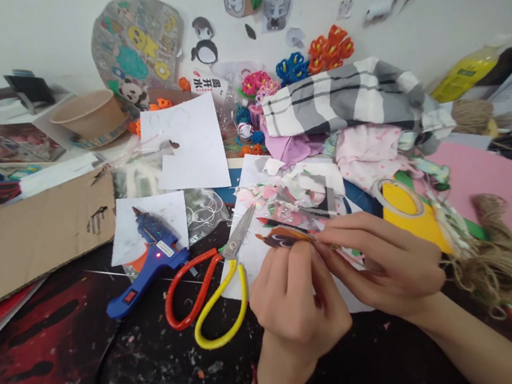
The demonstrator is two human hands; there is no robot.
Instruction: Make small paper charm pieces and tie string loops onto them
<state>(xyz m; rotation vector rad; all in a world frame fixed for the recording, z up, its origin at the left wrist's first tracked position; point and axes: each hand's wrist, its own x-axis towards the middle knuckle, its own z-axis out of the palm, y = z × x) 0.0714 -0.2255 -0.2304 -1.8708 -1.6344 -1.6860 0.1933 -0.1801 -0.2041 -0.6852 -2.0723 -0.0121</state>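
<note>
Both hands meet over the front of the table. My left hand (298, 298), with a dark red band at its wrist, has its fingers curled and pinched on a small brown paper cutout (284, 237) with dark and white marks. My right hand (386, 259) comes in from the right, its thumb and fingertips closed at the cutout's right end, which the fingers partly hide. Just behind the cutout lies a red and black pencil (284, 221). Scissors (216, 281) with one red and one yellow handle lie left of my left hand, blades partly spread.
A blue glue gun (152, 271) rests on white paper at the left, near cardboard (36, 234). Paper scraps (303, 188) lie behind the hands. Twine (501, 258), a tape roll (401, 196) and pink paper (486, 183) are at the right. Checked cloth (348, 98) lies at the back.
</note>
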